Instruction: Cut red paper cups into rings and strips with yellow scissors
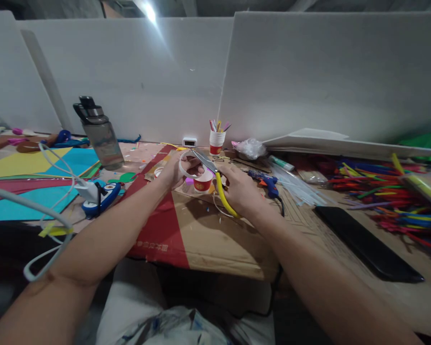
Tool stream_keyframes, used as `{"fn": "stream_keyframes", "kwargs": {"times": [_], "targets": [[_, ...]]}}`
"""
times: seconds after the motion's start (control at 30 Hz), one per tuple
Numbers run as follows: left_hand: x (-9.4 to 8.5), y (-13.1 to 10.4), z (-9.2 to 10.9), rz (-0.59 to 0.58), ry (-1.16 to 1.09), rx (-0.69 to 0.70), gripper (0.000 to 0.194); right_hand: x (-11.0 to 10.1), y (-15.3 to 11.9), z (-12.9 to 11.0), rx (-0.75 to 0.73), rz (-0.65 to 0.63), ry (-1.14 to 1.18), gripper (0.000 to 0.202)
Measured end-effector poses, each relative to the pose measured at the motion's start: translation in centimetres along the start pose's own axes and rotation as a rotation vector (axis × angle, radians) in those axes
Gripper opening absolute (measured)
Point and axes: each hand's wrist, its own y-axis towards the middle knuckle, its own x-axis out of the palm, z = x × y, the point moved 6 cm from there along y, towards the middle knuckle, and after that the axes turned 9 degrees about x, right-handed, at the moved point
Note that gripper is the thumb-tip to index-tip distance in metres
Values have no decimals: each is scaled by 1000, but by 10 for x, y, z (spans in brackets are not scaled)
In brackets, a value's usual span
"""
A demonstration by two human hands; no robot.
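My left hand (175, 171) is closed around a white paper ring (181, 165), with its fingers partly inside the loop. In my right hand (239, 187) is a pair of scissors (221, 191) with yellow handles. The scissors' blades point up and left, and their tips are at the ring's upper right edge; whether they touch it I cannot tell. Just below the blades, a red and white paper cup (203, 182) stands on the cardboard sheet (215, 239). Both forearms reach in above the table from the near side.
A grey water bottle (102, 136) and a blue power strip (102, 199) stand left, near coloured paper (25, 165). Behind are stacked cups holding pens (217, 136). To the right lie a glue gun (267, 182), glue sticks (296, 184), a black phone (366, 242) and pipe cleaners (369, 182).
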Motion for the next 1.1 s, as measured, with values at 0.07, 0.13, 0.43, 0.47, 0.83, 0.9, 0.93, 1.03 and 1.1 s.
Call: {"fn": "stream_keyframes", "kwargs": {"times": [0.07, 0.13, 0.43, 0.47, 0.83, 0.9, 0.93, 1.03, 1.1], "targets": [[0, 0, 0, 5, 9, -8, 21, -1, 0, 0, 18, -5, -23, 39], [0, 0, 0, 0, 10, 0, 23, -1, 0, 0, 31, -11, -22, 40], [-8, 5, -1, 11, -8, 114, 23, 1, 0, 1, 21, -8, 20, 38], [-8, 5, -2, 8, 0, 108, 22, 1, 0, 1, 9, -1, 35, 39], [-5, 0, -5, 0, 53, 20, 21, 0, 0, -1, -16, 9, 46, 40], [-3, -1, -3, -13, 44, 18, 22, -1, 0, -1, -23, 9, 45, 40], [-2, -1, -2, -21, 37, 17, 22, -1, 0, -1, -26, 9, 42, 40], [2, -2, 2, -28, 14, 6, 24, -2, 0, -2, -23, 6, 13, 38], [2, -2, 3, -24, 10, -7, 25, -2, -1, -1, -11, -4, -4, 38]]}}
